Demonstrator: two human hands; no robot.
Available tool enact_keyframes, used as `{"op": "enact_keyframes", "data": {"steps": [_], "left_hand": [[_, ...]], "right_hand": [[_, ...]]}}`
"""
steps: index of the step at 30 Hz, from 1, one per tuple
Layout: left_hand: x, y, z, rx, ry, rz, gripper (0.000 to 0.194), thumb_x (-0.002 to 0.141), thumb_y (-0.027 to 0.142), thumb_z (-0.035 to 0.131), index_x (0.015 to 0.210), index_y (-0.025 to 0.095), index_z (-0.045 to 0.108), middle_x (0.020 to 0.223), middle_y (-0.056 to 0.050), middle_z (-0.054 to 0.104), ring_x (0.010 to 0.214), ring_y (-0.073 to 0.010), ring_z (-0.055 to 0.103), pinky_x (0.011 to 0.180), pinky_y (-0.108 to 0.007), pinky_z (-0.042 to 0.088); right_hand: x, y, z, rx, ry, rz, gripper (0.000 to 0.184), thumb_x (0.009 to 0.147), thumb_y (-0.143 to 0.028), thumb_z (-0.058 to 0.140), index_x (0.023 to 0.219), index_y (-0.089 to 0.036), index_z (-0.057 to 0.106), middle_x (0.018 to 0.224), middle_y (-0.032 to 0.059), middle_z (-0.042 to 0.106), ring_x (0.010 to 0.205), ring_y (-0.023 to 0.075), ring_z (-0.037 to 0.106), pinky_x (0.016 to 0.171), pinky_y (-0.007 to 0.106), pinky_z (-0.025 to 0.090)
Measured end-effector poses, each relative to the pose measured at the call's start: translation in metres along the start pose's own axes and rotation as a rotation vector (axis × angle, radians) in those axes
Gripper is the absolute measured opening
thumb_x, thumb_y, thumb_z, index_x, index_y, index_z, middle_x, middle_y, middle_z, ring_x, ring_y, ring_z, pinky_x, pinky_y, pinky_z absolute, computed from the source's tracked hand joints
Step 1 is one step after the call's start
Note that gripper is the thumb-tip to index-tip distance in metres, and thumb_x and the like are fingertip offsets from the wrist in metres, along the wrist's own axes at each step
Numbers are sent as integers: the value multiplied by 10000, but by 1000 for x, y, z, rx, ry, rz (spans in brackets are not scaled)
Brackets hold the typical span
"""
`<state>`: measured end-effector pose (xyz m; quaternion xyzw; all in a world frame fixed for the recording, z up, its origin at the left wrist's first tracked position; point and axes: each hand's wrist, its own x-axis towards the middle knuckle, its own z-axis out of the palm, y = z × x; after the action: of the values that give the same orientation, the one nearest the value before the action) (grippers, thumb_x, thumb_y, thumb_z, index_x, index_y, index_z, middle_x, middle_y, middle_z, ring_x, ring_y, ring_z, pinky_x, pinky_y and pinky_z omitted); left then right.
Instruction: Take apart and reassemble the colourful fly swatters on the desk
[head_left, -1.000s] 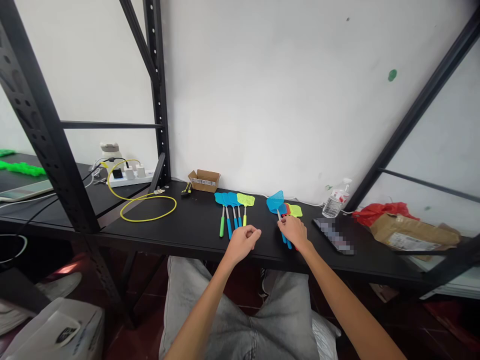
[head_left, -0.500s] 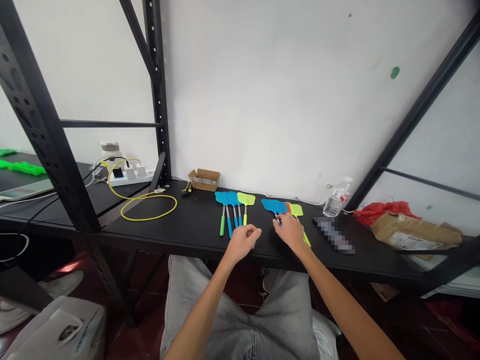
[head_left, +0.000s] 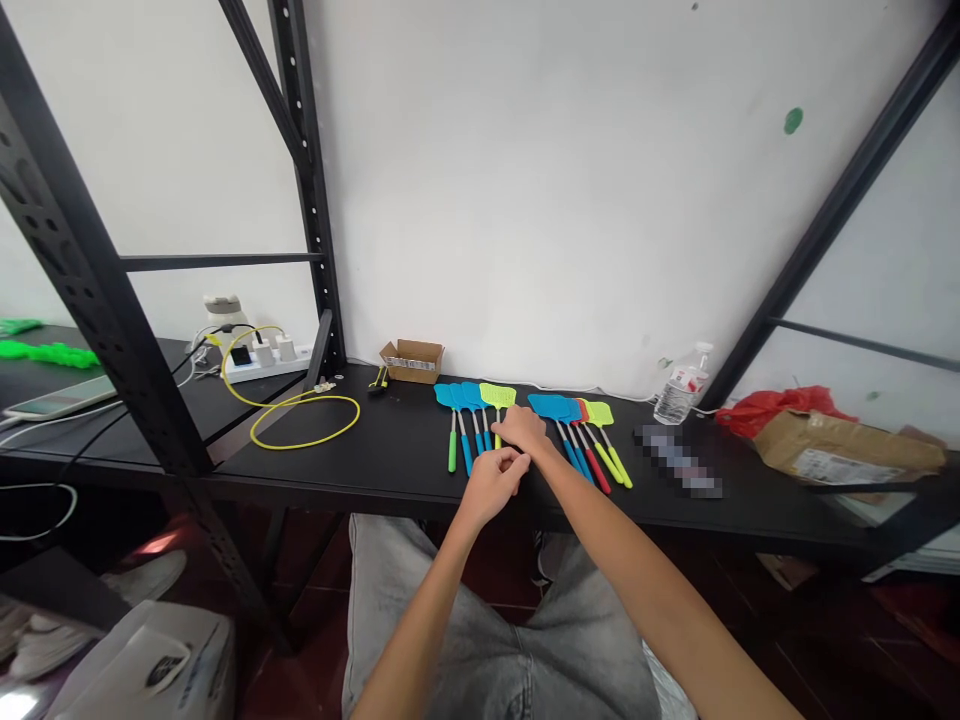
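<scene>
My right hand has its fingers closed at the handle of a yellow-green fly swatter, the rightmost of the left row. That row also holds several blue-headed fly swatters, one with a green handle. Just below, my left hand is curled with thumb and fingers together and nothing visible in it; it nearly meets the right wrist. To the right lies another fan of fly swatters: blue heads, a partly covered red one and a yellow-green head.
On the black table are a small open carton, a yellow cable loop, a water bottle and a blurred item. A brown package lies far right. Black rack posts stand on both sides.
My right hand has moved left from the right-hand fan to the yellow-green swatter of the left row, uncovering the right fan's handles. My left hand stays curled near the same place.
</scene>
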<state>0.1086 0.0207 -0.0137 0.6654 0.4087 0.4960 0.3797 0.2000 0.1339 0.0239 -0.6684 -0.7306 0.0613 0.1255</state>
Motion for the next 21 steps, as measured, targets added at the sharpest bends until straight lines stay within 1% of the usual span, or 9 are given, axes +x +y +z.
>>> {"op": "enact_keyframes", "data": {"steps": [3, 5, 7, 9, 12, 15, 18, 21], "left_hand": [[0, 0, 0, -15, 4, -3, 396, 904, 485, 465, 727, 164, 618, 492, 27, 513, 467, -109, 457, 525, -233, 345], [1, -1, 0, -32, 7, -12, 383, 901, 482, 472, 739, 164, 613, 491, 32, 508, 463, -105, 448, 523, -231, 341], [1, -1, 0, -57, 10, -23, 365, 896, 482, 484, 753, 167, 601, 482, 39, 496, 453, -100, 433, 517, -227, 335], [1, -1, 0, -91, 15, -31, 349, 890, 488, 493, 773, 172, 581, 475, 50, 475, 448, -96, 414, 504, -221, 321], [2, -2, 0, -149, 49, -43, 340, 885, 511, 500, 804, 182, 535, 489, 66, 436, 447, -85, 374, 474, -208, 274], [4, -4, 0, -167, 108, -67, 360, 872, 546, 516, 802, 195, 481, 506, 86, 371, 436, -70, 322, 451, -198, 226], [7, -5, 1, -127, 146, -79, 389, 857, 583, 526, 821, 198, 479, 516, 94, 330, 434, -65, 297, 446, -195, 199], [8, -4, 0, -73, 120, -64, 427, 846, 612, 526, 870, 185, 521, 527, 83, 372, 441, -69, 312, 454, -200, 205]], "right_hand": [[3, 1, -1, 20, -43, 12, 253, 776, -414, 634, 797, -164, 668, 865, 154, 692, 820, 275, 672, 631, 312, 457], [0, 6, -3, 87, -12, 37, 246, 774, -401, 609, 707, -166, 634, 761, 138, 679, 750, 261, 667, 590, 299, 439], [-5, 14, -6, 239, 46, 39, 247, 781, -368, 569, 627, -175, 582, 643, 109, 641, 660, 231, 648, 553, 284, 418], [-14, 25, -7, 456, 70, -2, 243, 789, -334, 523, 596, -188, 535, 567, 67, 597, 563, 186, 612, 520, 264, 408], [-30, 38, -9, 767, 37, -98, 207, 802, -325, 467, 648, -197, 520, 571, 13, 576, 482, 128, 549, 471, 232, 401], [-47, 44, -10, 994, -8, -202, 158, 780, -324, 495, 696, -197, 539, 587, -21, 545, 464, 101, 491, 431, 210, 368], [-60, 40, -9, 1147, -66, -276, 122, 755, -296, 511, 722, -196, 571, 559, -44, 486, 461, 94, 446, 421, 201, 339], [-69, 32, -6, 1286, -105, -305, 122, 747, -294, 523, 727, -195, 590, 585, -39, 485, 484, 95, 431, 432, 204, 336]]}}
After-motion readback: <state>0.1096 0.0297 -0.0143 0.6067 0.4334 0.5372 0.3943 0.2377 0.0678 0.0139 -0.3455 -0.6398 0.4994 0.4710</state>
